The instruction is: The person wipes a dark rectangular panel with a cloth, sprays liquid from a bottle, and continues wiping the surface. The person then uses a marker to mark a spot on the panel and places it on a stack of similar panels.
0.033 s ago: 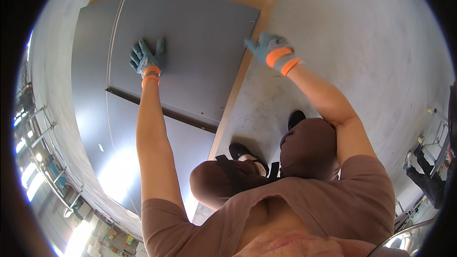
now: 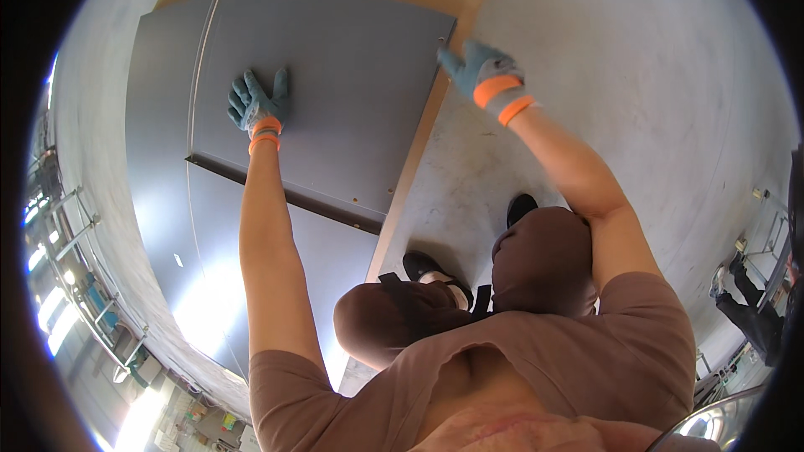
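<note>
My left hand (image 2: 256,102), in a grey-blue glove with an orange-banded cuff, lies flat on a large dark grey panel (image 2: 352,92). Its fingers are spread and hold nothing. My right hand (image 2: 484,74), gloved the same way, is by the panel's right edge, over the floor side. The thumb points toward that edge, apart from the other fingers, which are bent and partly blurred. I see nothing in this hand; whether it touches the edge I cannot tell. Small holes show along the panel's right and near edges, and a dark lip (image 2: 322,205) runs along its near side.
A second, shinier grey panel (image 2: 289,255) lies nearer me, with strong glare. Tan board (image 2: 402,172) shows beneath along the right side and at the far end. Concrete floor (image 2: 603,59) extends right. Metal racks (image 2: 88,218) stand far left; another person's legs (image 2: 749,318) appear far right.
My right hand has shifted slightly to the right, a little away from the panel's edge. The left hand and the panels have not moved.
</note>
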A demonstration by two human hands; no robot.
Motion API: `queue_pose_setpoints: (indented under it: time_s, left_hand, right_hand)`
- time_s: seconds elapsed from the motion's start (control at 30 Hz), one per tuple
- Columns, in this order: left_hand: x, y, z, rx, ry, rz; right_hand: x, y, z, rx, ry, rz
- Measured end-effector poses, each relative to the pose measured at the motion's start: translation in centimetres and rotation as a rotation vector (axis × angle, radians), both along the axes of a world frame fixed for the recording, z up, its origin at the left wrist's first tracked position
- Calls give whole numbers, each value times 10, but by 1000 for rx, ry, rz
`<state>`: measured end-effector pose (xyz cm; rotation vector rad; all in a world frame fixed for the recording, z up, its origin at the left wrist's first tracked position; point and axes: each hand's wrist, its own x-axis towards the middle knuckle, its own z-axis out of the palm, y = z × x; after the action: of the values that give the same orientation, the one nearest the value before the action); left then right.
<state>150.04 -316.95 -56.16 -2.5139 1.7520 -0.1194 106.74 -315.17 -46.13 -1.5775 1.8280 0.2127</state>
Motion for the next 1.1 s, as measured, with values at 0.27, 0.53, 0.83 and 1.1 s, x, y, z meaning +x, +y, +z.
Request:
queue_pose_setpoints:
  time_s: [0.27, 0.53, 0.83, 1.1]
  left_hand:
    - [-14, -13, -6, 2, -6, -34]
    - [-24, -16, -4, -46, 22, -32]
    - [-26, -14, 2, -61, 1, -69]
    - [-36, -12, 15, 6, 21, -6]
  right_hand:
    - [-24, -53, -76, -360, -486, -205]
    - [-27, -61, -66, -211, -614, -310]
    - [-32, -68, -66, -200, -560, -253]
    - [41, -153, -51, -164, -344, 256]
